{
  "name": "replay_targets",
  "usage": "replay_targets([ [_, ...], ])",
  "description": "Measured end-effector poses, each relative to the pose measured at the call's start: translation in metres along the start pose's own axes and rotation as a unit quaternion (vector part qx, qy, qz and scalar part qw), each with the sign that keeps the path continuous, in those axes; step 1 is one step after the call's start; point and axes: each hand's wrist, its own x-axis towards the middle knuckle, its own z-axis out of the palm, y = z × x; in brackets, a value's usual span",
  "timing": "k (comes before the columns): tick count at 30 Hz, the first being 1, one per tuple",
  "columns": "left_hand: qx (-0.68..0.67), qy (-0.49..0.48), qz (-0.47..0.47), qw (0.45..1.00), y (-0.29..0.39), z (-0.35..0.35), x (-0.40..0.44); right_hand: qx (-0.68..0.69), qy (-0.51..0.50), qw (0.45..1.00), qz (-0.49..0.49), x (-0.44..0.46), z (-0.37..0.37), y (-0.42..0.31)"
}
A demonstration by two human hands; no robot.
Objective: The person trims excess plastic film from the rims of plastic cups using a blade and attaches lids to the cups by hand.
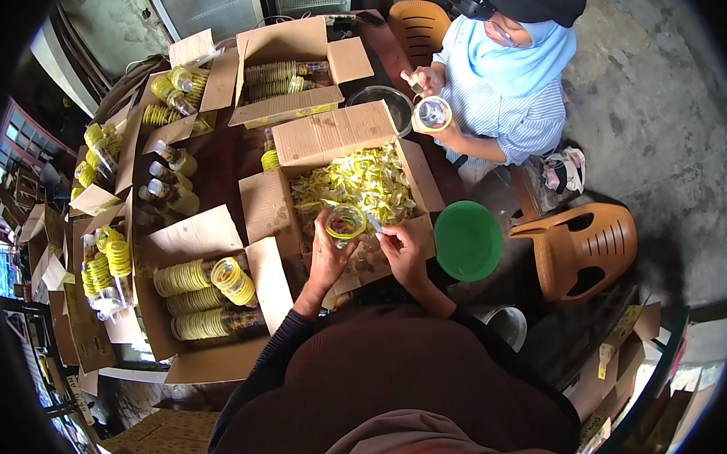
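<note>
My left hand (pixel 329 254) is closed round a clear plastic cup (pixel 345 221) with a yellow rim, its open end tilted up toward me. In my right hand (pixel 404 256) is a small light-coloured blade (pixel 374 222), pinched between thumb and fingers, its tip close to the cup's right side. Both hands are above the near edge of an open cardboard box (pixel 335 135). A heap of yellow and white scraps (pixel 365 178) fills that box. Whether the blade touches the cup I cannot tell.
Open cartons with stacked yellow-rimmed cups (pixel 191 279) stand to the left and back. A green basin (pixel 468 240) is at the right, near an orange chair (pixel 580 254). Across the table, a person (pixel 496 99) holds another clear cup (pixel 432 113). Several bottles (pixel 171 195) stand among the cartons.
</note>
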Motion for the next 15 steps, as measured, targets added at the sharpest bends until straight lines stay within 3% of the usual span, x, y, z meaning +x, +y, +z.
replay_targets([
  [2,0.167,0.026,0.11,0.979,-0.001,0.003,0.0,-0.019,0.007,1.0,-0.017,0.001,0.0,-0.003],
  [3,0.17,0.044,0.136,0.975,0.0,0.003,0.001,-0.039,0.011,0.999,-0.034,0.0,0.0,-0.004],
  [6,0.201,0.025,0.145,0.968,0.003,0.005,-0.002,-0.05,0.003,0.998,-0.042,0.003,-0.003,-0.002],
  [10,0.117,-0.013,0.149,0.982,-0.015,0.017,-0.007,-0.063,-0.002,0.996,-0.063,0.005,0.0,0.002],
  [14,0.157,0.041,0.13,0.978,-0.018,0.018,-0.007,-0.043,0.006,0.999,-0.013,0.005,-0.001,0.022],
  [15,0.16,0.068,0.167,0.971,-0.021,0.017,-0.005,-0.016,0.01,1.0,0.004,0.005,-0.001,0.024],
])
